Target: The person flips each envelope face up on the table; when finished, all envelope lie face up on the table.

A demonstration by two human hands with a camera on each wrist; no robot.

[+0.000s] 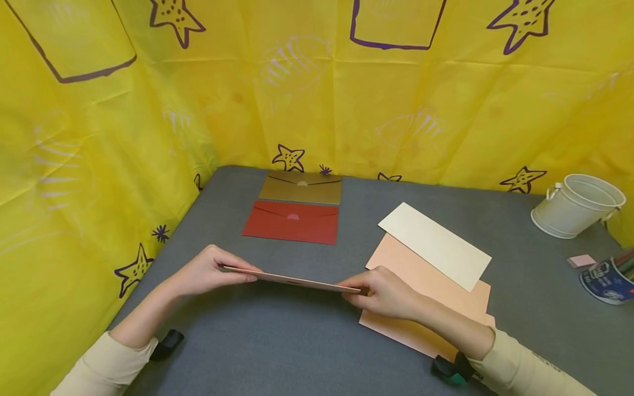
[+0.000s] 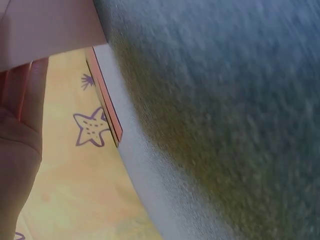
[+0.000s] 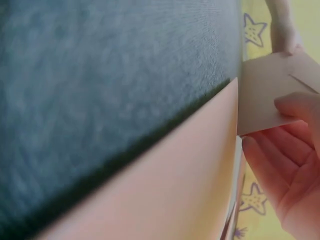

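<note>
A pale pink envelope (image 1: 299, 282) is held flat above the table, seen nearly edge-on in the head view. My left hand (image 1: 218, 269) pinches its left end between thumb and fingers. The right hand (image 1: 386, 291) grips the opposite end, with the thumb (image 3: 295, 104) on one face and the fingers beneath in the right wrist view. A slit-like flap line crosses that face. Under the right forearm lie peach envelopes (image 1: 396, 254), overlapping, with a cream envelope (image 1: 436, 246) on top of them at the back.
A gold envelope (image 1: 301, 191) and a red envelope (image 1: 292, 224) lie at the back of the grey table (image 1: 277, 352). At the right stand a white bucket (image 1: 569, 206), a pink eraser-like block (image 1: 581, 260) and a blue can (image 1: 604, 283) holding pencil-like sticks. Yellow cloth surrounds the table.
</note>
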